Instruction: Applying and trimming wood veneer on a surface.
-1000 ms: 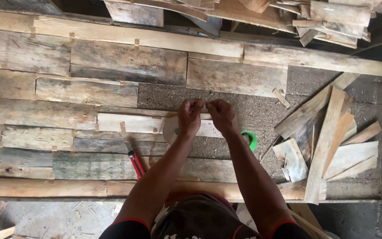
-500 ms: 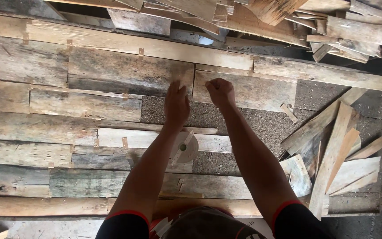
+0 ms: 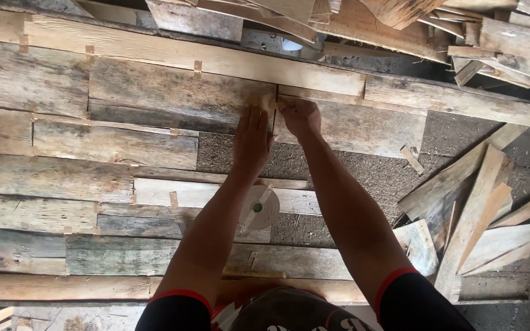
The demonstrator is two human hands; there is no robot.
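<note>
- L hand (image 3: 251, 140) lies flat, fingers together, palm pressed down on the grey weathered board (image 3: 179, 98); grips nothing.
- R hand (image 3: 300, 116) at 3 o'clock of it, just beside; fingers curled and pinched tight on a small wood shim (image 3: 270, 104) at the seam between that board and the next grey board (image 3: 354, 125).
- Shim sits at 12 o'clock of the L fingertips, wedged at the board ends, just below the long pale rail (image 3: 216, 58).
- Handling, my guess: shim is thin, light, stiff but brittle, prob. splits if bent; best taken by its edges w/ thumb and forefinger. Boards rough, splintery, not slippery, hold still under a flat palm.
- At 6 o'clock of the hands, between the forearms: a white round roll (image 3: 260, 208), looks like tape, on a pale plank.
- At 4 o'clock, well apart: loose pile of wood offcuts (image 3: 480, 208) on bare chipboard (image 3: 338, 162).
- At 1 o'clock, far edge: heap of scrap planks (image 3: 461, 30).
</note>
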